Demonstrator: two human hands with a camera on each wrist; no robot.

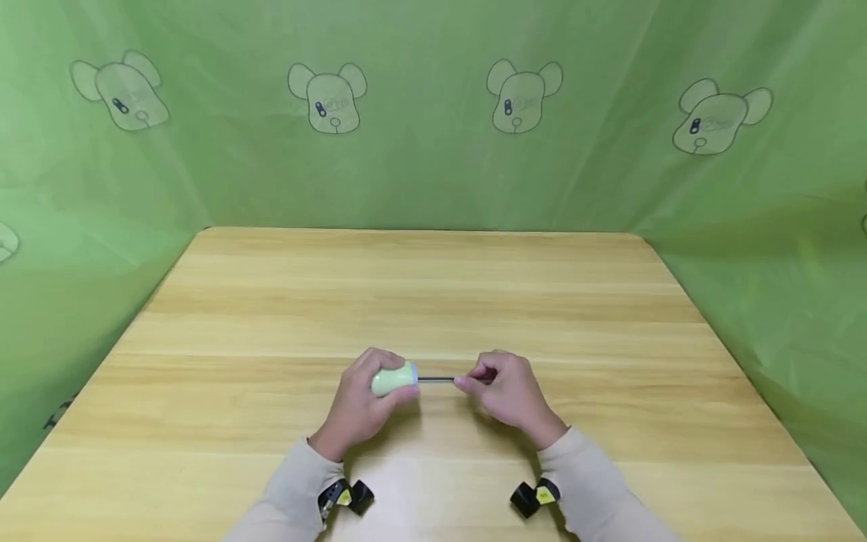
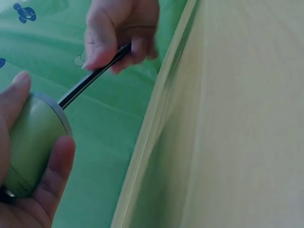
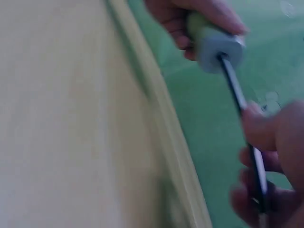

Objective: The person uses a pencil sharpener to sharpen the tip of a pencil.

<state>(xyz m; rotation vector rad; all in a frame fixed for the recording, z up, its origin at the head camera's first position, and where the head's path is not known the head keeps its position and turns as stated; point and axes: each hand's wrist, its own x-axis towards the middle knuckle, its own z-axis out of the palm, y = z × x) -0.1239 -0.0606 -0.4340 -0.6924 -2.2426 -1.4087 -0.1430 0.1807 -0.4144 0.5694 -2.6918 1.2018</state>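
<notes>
A pale green, rounded barrel-shaped body (image 1: 391, 379) with a grey-blue end cap (image 3: 221, 50) has a thin dark shaft (image 1: 436, 379) coming straight out of that cap. My left hand (image 1: 360, 397) grips the green body, thumb on the near side and fingers over the far side. On the right, the thumb and fingers of my right hand (image 1: 512, 391) pinch the shaft some way out from the cap. Pale lengthwise edges run along the shaft (image 2: 84, 86) in the left wrist view. Its far tip lies within or behind the right hand, and the exact kind of object cannot be told.
Both hands are over the near-middle part of a wooden table (image 1: 433, 301). Green cloth (image 1: 427, 173) printed with bear heads surrounds the back and sides. Black wrist cameras (image 1: 361, 497) are strapped at both sleeves.
</notes>
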